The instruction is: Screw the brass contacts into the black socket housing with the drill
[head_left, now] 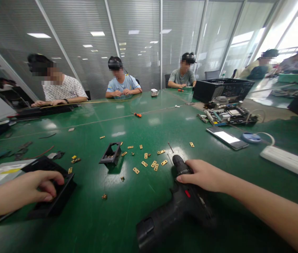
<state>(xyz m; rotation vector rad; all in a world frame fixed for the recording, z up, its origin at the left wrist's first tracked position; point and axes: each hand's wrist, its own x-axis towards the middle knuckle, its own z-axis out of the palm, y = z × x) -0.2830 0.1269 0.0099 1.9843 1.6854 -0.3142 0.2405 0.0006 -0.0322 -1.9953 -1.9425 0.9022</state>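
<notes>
My left hand (42, 184) reaches into a black plastic housing (68, 191) at the left, its fingers curled together; whatever they pinch is hidden. My right hand (204, 174) is wrapped round the front of a black cordless drill (183, 196), near its chuck. The drill lies on its side on the green table, its bit toward the far side. Between my hands stands a small black plastic frame (111, 154). Several brass plates with two holes (153, 164) are scattered around it. Small brass screws (104, 196) lie closer to me.
At the right are a phone (226, 138), a white power strip (291, 161), a circuit board (229, 114) and a black computer case (221, 89). An orange screwdriver (137, 115) lies farther off. Several people sit across the green table (91, 123).
</notes>
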